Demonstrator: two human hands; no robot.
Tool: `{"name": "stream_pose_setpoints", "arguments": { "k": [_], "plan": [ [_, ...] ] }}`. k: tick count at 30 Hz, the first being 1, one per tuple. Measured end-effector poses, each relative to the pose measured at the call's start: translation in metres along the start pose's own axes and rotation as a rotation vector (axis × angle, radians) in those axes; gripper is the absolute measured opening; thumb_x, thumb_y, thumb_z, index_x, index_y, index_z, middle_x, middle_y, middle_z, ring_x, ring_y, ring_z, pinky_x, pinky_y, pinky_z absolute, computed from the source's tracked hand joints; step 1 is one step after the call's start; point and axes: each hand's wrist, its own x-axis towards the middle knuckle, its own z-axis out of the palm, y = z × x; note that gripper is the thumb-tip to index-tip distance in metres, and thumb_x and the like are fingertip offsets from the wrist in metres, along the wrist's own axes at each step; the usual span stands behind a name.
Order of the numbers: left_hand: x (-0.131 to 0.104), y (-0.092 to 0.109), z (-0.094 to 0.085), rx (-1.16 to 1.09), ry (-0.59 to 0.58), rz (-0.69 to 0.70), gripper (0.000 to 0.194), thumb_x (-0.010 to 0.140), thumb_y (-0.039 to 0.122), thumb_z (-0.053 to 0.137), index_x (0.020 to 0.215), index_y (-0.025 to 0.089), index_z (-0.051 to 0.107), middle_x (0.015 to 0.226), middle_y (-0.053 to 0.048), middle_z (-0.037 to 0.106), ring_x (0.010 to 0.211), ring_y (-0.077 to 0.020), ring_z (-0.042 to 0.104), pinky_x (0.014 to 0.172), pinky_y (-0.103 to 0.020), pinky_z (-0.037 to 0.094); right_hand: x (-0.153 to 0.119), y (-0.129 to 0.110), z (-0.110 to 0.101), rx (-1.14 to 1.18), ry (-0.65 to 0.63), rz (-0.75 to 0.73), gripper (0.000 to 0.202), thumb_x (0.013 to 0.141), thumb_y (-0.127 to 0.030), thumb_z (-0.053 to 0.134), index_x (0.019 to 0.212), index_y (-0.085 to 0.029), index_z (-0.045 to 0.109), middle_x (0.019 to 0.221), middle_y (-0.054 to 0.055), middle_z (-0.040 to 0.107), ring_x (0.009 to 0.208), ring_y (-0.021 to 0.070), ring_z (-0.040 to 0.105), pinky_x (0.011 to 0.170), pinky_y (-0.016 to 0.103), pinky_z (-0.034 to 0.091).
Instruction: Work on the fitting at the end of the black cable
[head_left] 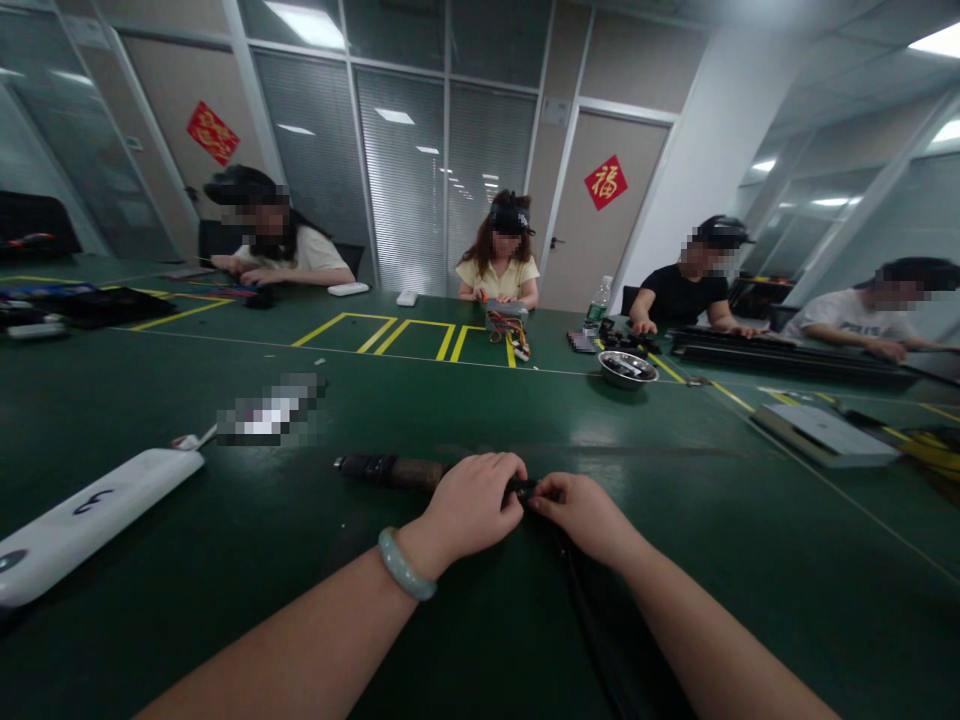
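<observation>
A dark, rod-shaped tool (416,473) with a silver tip at its left end and a worn brown section lies across the green table before me. My left hand (480,500), with a pale green bangle at the wrist, is closed around its right part. Just to the right, my right hand (574,505) pinches the black end piece beside the left fingertips. What exactly sits between the two hands is small and partly hidden by the fingers. A black cable (585,610) runs from under my right hand toward the table's near edge.
A white power bank marked 3 (105,515) lies left, cabled to a blurred device (274,408). Ahead are a metal bowl (628,368), a box with coloured wires (506,322) and a flat grey-white box (825,432). Several people work along the far side.
</observation>
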Motion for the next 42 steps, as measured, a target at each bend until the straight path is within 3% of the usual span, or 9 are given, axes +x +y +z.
{"name": "stream_pose_setpoints", "arguments": {
  "k": [8, 23, 28, 33, 42],
  "plan": [
    [0.002, -0.0011, 0.0002, 0.007, -0.026, 0.04, 0.01, 0.082, 0.019, 0.053, 0.091, 0.02, 0.057, 0.094, -0.002, 0.062, 0.089, -0.0195, 0.058, 0.082, -0.035, 0.045, -0.0012, -0.0032, -0.0019, -0.002, 0.0, 0.005, 0.017, 0.081, -0.033, 0.059, 0.082, -0.019, 0.07, 0.075, 0.001, 0.069, 0.066, 0.014, 0.059, 0.057, 0.023, 0.037],
    [0.0012, -0.0002, -0.0009, 0.006, -0.035, 0.048, 0.014, 0.08, 0.016, 0.054, 0.092, 0.022, 0.057, 0.096, 0.0, 0.063, 0.092, -0.0189, 0.057, 0.085, -0.034, 0.043, -0.0004, -0.0023, -0.0008, -0.012, 0.009, 0.008, 0.016, 0.081, -0.032, 0.06, 0.082, -0.02, 0.07, 0.074, 0.0, 0.069, 0.064, 0.0133, 0.058, 0.056, 0.023, 0.035],
    [0.0012, 0.0004, -0.0003, 0.015, -0.012, 0.018, 0.02, 0.08, 0.019, 0.055, 0.1, 0.022, 0.056, 0.098, -0.002, 0.062, 0.093, -0.0195, 0.057, 0.085, -0.035, 0.043, -0.0014, -0.0033, -0.002, -0.016, 0.013, 0.011, 0.015, 0.081, -0.032, 0.06, 0.081, -0.021, 0.07, 0.074, -0.001, 0.069, 0.065, 0.0134, 0.059, 0.057, 0.023, 0.036],
    [0.0011, -0.0001, -0.0008, 0.016, -0.033, 0.046, 0.012, 0.08, 0.02, 0.056, 0.092, 0.022, 0.057, 0.096, -0.001, 0.062, 0.091, -0.019, 0.057, 0.084, -0.035, 0.043, -0.0011, -0.0034, -0.002, -0.01, 0.012, 0.001, 0.014, 0.08, -0.03, 0.06, 0.081, -0.021, 0.07, 0.076, 0.0, 0.07, 0.067, 0.0138, 0.059, 0.058, 0.023, 0.037],
    [0.001, -0.0002, 0.002, 0.023, -0.017, 0.028, 0.018, 0.078, 0.018, 0.056, 0.096, 0.021, 0.056, 0.096, -0.001, 0.062, 0.091, -0.0199, 0.058, 0.083, -0.035, 0.044, 0.0006, 0.0, 0.0001, 0.007, 0.009, -0.011, 0.016, 0.081, -0.031, 0.059, 0.082, -0.019, 0.07, 0.076, 0.001, 0.07, 0.067, 0.0141, 0.06, 0.059, 0.023, 0.038]
  ]
}}
